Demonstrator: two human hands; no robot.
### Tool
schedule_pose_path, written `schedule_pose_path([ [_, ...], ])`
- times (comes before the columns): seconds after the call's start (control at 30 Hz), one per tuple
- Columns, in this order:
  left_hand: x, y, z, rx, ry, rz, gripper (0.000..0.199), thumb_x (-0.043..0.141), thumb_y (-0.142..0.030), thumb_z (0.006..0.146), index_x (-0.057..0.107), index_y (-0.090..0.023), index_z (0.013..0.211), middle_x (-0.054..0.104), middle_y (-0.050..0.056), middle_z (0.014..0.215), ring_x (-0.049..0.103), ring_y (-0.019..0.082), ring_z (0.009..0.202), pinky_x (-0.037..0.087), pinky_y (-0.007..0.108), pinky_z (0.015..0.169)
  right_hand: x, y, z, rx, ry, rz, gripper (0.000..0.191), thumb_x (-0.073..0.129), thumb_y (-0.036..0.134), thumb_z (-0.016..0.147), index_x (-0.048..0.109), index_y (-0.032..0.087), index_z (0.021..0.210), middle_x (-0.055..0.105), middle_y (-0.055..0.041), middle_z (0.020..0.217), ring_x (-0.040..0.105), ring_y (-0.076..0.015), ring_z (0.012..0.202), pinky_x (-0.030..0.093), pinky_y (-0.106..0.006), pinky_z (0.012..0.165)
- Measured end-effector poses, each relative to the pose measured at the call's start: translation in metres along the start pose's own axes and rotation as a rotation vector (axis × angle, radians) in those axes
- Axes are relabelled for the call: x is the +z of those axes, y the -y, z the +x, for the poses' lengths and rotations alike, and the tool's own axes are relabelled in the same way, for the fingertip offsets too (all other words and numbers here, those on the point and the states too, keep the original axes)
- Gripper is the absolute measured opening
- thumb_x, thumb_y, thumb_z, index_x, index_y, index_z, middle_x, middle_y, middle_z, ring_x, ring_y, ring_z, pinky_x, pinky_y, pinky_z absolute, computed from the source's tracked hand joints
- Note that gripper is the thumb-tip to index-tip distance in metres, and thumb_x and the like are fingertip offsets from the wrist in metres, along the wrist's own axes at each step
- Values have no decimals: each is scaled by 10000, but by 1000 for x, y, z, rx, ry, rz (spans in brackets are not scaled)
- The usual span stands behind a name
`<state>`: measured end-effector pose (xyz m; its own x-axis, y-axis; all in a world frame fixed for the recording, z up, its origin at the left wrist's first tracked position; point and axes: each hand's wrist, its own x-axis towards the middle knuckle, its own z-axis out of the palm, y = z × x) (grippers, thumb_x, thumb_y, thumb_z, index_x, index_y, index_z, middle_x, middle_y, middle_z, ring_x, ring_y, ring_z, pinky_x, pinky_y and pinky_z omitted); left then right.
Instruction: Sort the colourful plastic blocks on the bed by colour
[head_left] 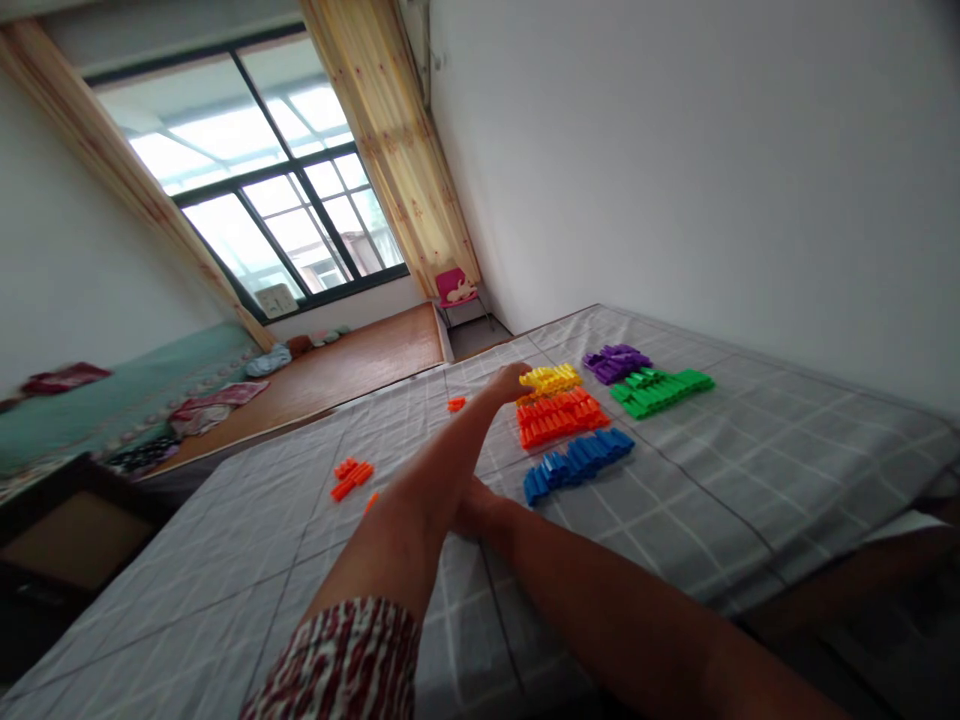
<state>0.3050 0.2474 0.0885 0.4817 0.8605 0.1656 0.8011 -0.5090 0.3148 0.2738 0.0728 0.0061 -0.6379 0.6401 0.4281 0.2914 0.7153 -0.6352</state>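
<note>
My left hand (511, 382) reaches across to the left end of a row of yellow plastic pieces (553, 379), at or against them; its fingers are too small and covered to make out. Below the left forearm is my right hand (474, 508), its fingers hidden behind that arm. Close to the hands lie rows of narrow, peg-like pieces: orange ones (562, 418) under the yellow, and blue ones (579, 465) nearer to me. Farther right are purple pieces (616, 363) and green pieces (661, 391). Loose orange pieces (352, 478) lie left of my arms, with a smaller orange group (456, 404) beyond.
Everything rests on a grey checked cloth (247, 530) over a wide surface. A white wall (675, 180) borders it on the right. Beyond are a wooden platform (360, 365), a pink chair (454, 287) and a curtained window. A dark cabinet (71, 530) stands left.
</note>
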Motion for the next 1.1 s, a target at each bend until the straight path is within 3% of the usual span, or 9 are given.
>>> schedule_pose_path([
  [0.1, -24, 22, -14, -4, -92, -65, 431, 704, -342, 731, 686, -158, 1120, 677, 111, 1167, 607, 248, 1096, 454, 387, 993, -6, 2, 1, 40, 133, -170, 302, 504, 173, 848, 675, 167, 1097, 686, -122, 1143, 635, -277, 1035, 491, -364, 857],
  [0.17, -52, 48, -44, -37, -197, -134, 361, 614, -346, 811, 692, -156, 1108, 698, 103, 1116, 630, 224, 1041, 476, 370, 955, -11, 3, 2, 89, 139, -181, 288, 479, 128, 840, 686, 169, 1036, 704, -105, 1077, 655, -230, 968, 489, -317, 830],
  [0.33, -107, 132, -181, -304, -267, -73, 336, 583, -293, 793, 713, -146, 1065, 731, 72, 1011, 657, 186, 927, 504, 309, 880, -12, 10, 3, 113, -34, -81, 272, 445, 160, 910, 652, 153, 1087, 692, -97, 1071, 629, -170, 969, 458, -284, 878],
  [0.43, -109, 171, -259, -578, -307, -14, 353, 569, -237, 770, 716, -160, 1082, 736, 68, 984, 663, 185, 872, 518, 301, 828, -3, 18, -2, -59, 16, -36, 275, 514, 283, 919, 643, 182, 1140, 682, -83, 1107, 599, -179, 981, 452, -316, 901],
  [0.53, -95, 194, -302, -744, -348, -44, 361, 566, -218, 770, 712, -163, 1096, 738, 74, 986, 667, 187, 854, 521, 291, 798, 4, 22, -9, -191, 114, -116, 336, 631, 335, 845, 650, 220, 1161, 678, -77, 1120, 553, -222, 1032, 430, -379, 939],
  [0.67, -71, 204, -313, -849, -359, -70, 417, 593, -273, 796, 660, -171, 1194, 712, 89, 1099, 660, 207, 945, 506, 304, 842, 5, 17, -14, -158, 86, -125, 332, 608, 180, 805, 648, 205, 1134, 680, -69, 1027, 551, -205, 972, 448, -360, 903],
  [0.83, -45, 202, -313, -704, -486, 1, 353, 611, -309, 816, 679, -186, 1140, 626, 77, 1280, 546, 210, 1205, 398, 308, 1037, 4, 11, -14, -90, -54, -78, 429, 557, 135, 787, 592, 226, 1205, 588, -66, 1092, 573, -147, 879, 468, -297, 847],
  [1.0, -40, 200, -323, -666, -535, 7, 294, 596, -315, 831, 699, -199, 1081, 644, 75, 1226, 581, 207, 1143, 432, 299, 998, 5, 10, -12, 47, -216, -93, 198, 609, 280, 801, 599, 189, 977, 587, -48, 950, 575, -143, 784, 478, -272, 745],
  [1.1, -43, 202, -324, -718, -486, 7, 322, 608, -350, 818, 690, -207, 1095, 643, 77, 1208, 626, 204, 1038, 468, 302, 926, 2, 12, -12, 170, -223, -109, 238, 563, 396, 863, 591, 206, 1003, 623, -4, 792, 583, -144, 695, 465, -264, 684],
])
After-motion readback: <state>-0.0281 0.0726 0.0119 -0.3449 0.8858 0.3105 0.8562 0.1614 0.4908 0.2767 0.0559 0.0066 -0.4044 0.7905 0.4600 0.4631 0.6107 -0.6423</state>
